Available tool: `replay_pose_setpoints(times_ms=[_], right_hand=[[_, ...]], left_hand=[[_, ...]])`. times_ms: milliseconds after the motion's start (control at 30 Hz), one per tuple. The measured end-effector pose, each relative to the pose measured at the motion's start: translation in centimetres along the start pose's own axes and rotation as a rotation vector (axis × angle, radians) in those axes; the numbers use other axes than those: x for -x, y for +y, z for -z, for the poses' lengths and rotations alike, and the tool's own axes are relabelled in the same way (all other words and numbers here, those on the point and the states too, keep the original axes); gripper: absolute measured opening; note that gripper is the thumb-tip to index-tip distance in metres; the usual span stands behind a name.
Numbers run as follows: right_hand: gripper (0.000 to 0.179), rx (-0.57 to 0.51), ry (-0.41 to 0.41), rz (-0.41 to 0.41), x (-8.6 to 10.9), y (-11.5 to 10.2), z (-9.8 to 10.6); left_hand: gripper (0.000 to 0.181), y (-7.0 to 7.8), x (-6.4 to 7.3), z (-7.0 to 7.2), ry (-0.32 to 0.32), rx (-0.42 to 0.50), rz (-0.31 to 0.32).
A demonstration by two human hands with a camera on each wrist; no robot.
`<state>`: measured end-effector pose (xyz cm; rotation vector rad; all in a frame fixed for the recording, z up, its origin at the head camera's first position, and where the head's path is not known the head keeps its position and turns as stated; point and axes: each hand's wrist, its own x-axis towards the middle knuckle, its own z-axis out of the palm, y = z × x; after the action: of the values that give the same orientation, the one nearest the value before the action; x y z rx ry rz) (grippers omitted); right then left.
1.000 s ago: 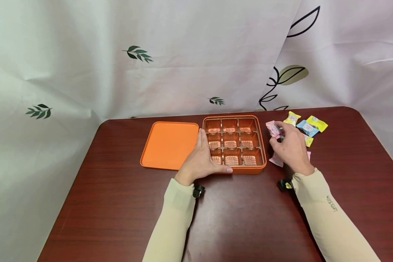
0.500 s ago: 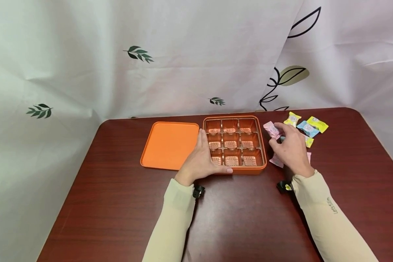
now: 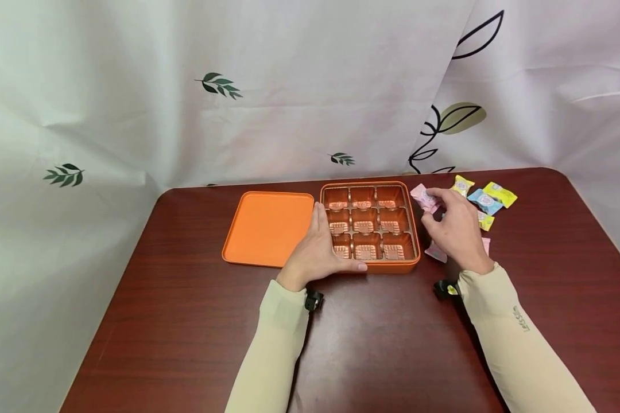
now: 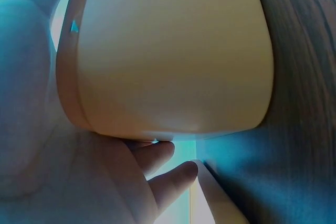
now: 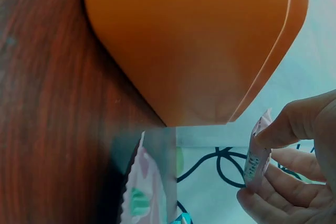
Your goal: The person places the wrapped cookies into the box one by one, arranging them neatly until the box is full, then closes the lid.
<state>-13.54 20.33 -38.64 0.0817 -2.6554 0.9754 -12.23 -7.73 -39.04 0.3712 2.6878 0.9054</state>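
My right hand [image 3: 457, 229] pinches a pink wrapped candy [image 3: 423, 198] beside the right rim of an orange box [image 3: 392, 268]. The right wrist view shows that candy [image 5: 257, 156] between thumb and fingertips, above table level. Inside the box is a copper-coloured tray with nine-pocket-style rows, no candy showing in its visible pockets. My left hand [image 3: 315, 249] rests against the box's near left corner, fingers straight along the left side and thumb along the front. The left wrist view has the box wall [image 4: 173, 51] close against the palm.
An orange lid [image 3: 266, 229] lies flat left of the box. Several wrapped candies lie to the right: yellow [image 3: 462, 184], blue [image 3: 484, 201], yellow-green [image 3: 501, 194], and a pink one [image 3: 436, 252] partly under the right hand. A patterned curtain [image 3: 289, 115] hangs behind the table.
My right hand has shifted slightly left, bringing the pinched pink candy closer to the box's right rim. The left hand, box and lid stay where they were.
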Motion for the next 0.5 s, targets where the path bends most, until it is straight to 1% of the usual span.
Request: replay_pose_setpoints(times_ms=[333, 500], right_hand=[[0.039, -0.006, 0.001, 0.012, -0.3, -0.4, -0.1], [0.036, -0.007, -0.003, 0.033, -0.71, -0.62, -0.19]], left_hand=[[0.151, -0.01, -0.1, -0.05, 0.005, -0.001, -0.018], [0.152, -0.02, -0.08, -0.01, 0.005, -0.007, -0.005]])
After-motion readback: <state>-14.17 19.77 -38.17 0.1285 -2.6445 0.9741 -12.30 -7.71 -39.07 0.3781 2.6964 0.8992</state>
